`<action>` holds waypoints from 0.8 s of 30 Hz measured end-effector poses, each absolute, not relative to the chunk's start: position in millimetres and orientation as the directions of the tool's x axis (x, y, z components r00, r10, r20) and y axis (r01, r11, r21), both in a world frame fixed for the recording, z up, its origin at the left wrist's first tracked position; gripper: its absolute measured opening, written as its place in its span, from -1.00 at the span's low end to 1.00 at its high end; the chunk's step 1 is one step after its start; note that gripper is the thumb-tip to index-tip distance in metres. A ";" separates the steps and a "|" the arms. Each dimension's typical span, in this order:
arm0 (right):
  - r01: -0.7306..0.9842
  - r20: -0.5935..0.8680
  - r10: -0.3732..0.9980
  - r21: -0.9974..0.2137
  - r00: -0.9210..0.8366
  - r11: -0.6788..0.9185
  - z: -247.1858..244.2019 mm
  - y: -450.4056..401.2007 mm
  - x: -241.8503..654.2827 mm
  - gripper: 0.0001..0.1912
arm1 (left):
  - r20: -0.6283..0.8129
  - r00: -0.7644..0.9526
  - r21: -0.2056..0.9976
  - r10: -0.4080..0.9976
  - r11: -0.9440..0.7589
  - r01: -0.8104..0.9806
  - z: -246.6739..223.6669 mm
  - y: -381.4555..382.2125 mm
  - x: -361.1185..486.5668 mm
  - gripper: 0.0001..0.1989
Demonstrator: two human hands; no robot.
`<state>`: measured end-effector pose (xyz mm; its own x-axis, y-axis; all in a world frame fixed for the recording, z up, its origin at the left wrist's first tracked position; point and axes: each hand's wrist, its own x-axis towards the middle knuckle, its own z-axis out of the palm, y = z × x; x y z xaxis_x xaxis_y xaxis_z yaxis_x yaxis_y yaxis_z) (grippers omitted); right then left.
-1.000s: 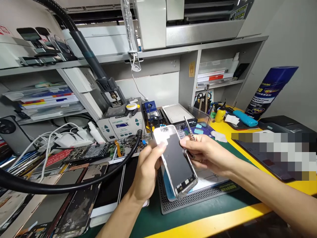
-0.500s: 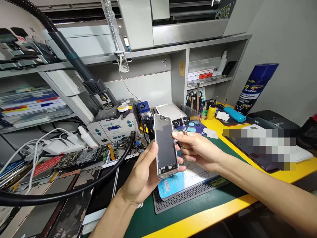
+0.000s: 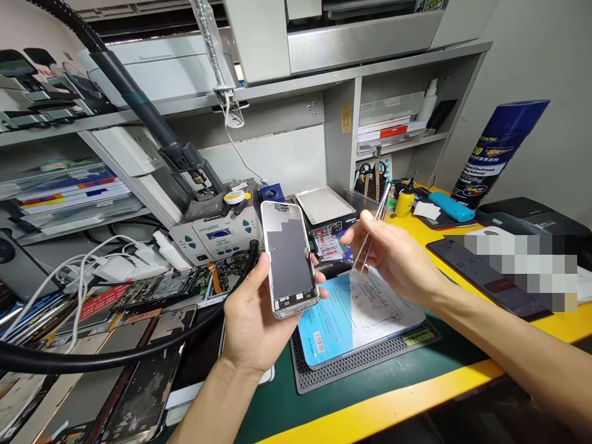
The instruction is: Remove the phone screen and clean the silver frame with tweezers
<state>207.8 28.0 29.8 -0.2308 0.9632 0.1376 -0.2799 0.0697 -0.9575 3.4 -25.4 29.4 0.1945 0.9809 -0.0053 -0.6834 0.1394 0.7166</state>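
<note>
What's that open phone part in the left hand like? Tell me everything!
The phone part is a thin rectangle with rounded corners and a pale rim that looks like metal or plastic. Its inside shows a dark gray panel with a stepped top edge, and a paler area above. Small whitish pieces dot the dark bottom strip. It's held up, slightly tilted, above the workbench. The left hand grips both long edges.

The phone (image 3: 290,262) is gray with white edges.
</note>
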 end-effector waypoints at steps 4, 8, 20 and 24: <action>-0.230 0.182 0.941 -0.966 -0.284 0.117 26.3 21.2 205.9 -0.54 | -0.049 0.137 0.713 0.989 0.131 -0.689 27.9 -22.9 4.5 -0.62; -0.207 0.266 0.937 -0.953 -0.226 0.220 25.4 18.2 204.4 -0.60 | -0.098 0.093 0.708 0.991 0.135 -0.693 26.5 -22.5 4.5 -0.67; 0.254 0.843 0.521 -0.478 -0.135 0.840 16.1 2.4 201.8 -0.73 | -0.058 0.137 0.698 0.989 0.139 -0.703 26.9 -23.3 -1.1 -0.65; 0.256 0.834 0.534 -0.491 -0.139 0.833 13.9 -2.8 203.9 -0.72 | 0.010 0.156 0.696 0.988 0.105 -0.710 29.5 -23.8 -1.0 -0.65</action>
<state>203.9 -2.8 13.9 -0.1395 0.5340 0.8339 0.2559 0.8330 -0.4906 -1.0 -23.8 29.5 0.1557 0.9878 0.0102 -0.7104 0.1048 0.6960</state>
